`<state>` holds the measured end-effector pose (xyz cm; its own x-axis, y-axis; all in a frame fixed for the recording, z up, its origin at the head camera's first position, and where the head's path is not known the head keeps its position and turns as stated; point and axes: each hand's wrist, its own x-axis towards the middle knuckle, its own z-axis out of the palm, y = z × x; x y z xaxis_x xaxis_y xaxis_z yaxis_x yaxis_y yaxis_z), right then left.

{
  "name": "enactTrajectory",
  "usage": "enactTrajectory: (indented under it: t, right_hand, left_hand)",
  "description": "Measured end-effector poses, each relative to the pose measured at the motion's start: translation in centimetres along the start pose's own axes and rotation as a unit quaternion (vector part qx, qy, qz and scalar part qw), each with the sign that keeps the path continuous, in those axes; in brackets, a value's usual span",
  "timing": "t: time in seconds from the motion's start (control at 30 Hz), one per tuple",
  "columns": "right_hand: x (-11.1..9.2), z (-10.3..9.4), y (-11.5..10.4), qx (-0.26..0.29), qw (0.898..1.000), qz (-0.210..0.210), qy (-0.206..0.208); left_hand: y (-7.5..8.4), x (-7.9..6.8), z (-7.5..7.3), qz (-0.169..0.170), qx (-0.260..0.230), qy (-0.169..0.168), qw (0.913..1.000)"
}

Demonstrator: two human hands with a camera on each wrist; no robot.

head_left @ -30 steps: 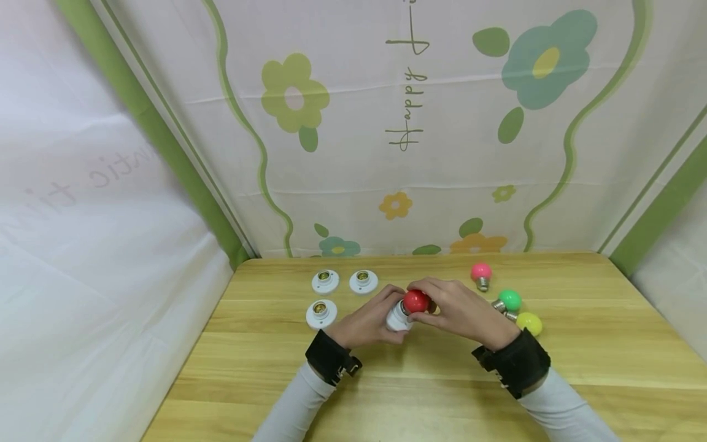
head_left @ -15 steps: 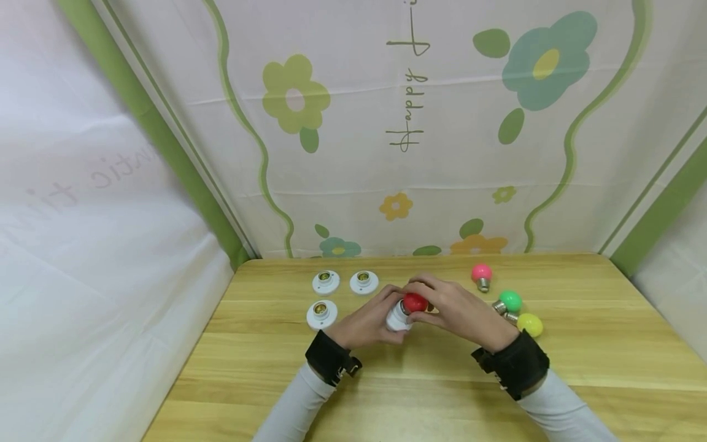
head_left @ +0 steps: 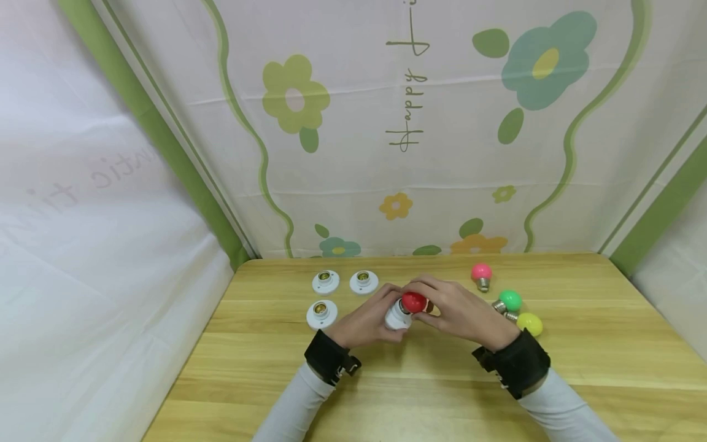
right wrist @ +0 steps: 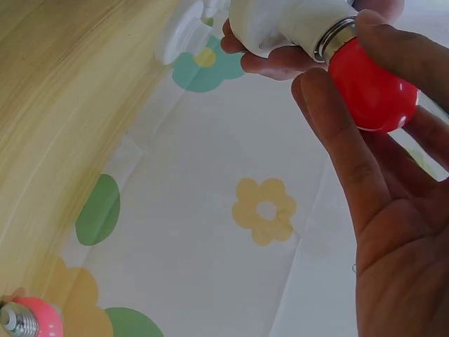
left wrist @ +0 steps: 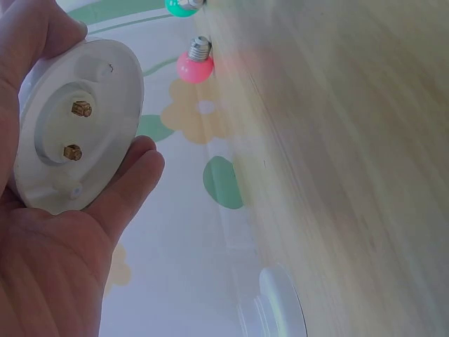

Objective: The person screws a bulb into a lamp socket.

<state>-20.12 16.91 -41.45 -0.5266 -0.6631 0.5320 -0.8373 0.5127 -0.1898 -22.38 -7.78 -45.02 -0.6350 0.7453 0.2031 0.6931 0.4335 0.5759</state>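
Observation:
My left hand (head_left: 367, 320) grips a white lamp socket (head_left: 397, 317) by its round base, above the table. In the left wrist view the underside of that lamp socket (left wrist: 84, 133) shows two brass screws. A red light bulb (head_left: 413, 301) sits in the socket's mouth, tilted toward the right. My right hand (head_left: 461, 312) holds the bulb between thumb and fingers. In the right wrist view a narrow strip of the metal collar shows between the red bulb (right wrist: 372, 88) and the white socket; most of the bulb's thread is hidden inside.
Three more white lamp sockets (head_left: 321, 314) stand on the wooden table (head_left: 420, 393) at the left, mouths up. To the right lie a pink bulb (head_left: 482, 273), a green bulb (head_left: 510, 300) and a yellow bulb (head_left: 529, 324). A flowered curtain (head_left: 353, 153) hangs behind the table.
The right fingers have shifted slightly around the red bulb, and the bulb has moved a little left. The left hand still holds the socket in nearly the same place.

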Motion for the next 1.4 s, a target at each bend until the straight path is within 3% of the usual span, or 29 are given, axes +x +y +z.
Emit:
enactTrajectory:
  t: [0.57,1.0,1.4]
  right_hand:
    - [-0.06,0.02,-0.26,-0.030,0.998,0.047,0.005]
    - [0.11,0.12,0.01,0.005,1.000,0.006,-0.002]
    - [0.06,-0.09,0.02,0.012,1.000,0.008,-0.007]
  left_hand:
    - [0.26,0.09,0.10,-0.006,0.004,-0.007,1.0000]
    - [0.31,0.01,-0.27,-0.005,0.015,-0.005,0.9999]
    - [0.11,0.03,-0.31,0.007,0.023,0.012,0.9996]
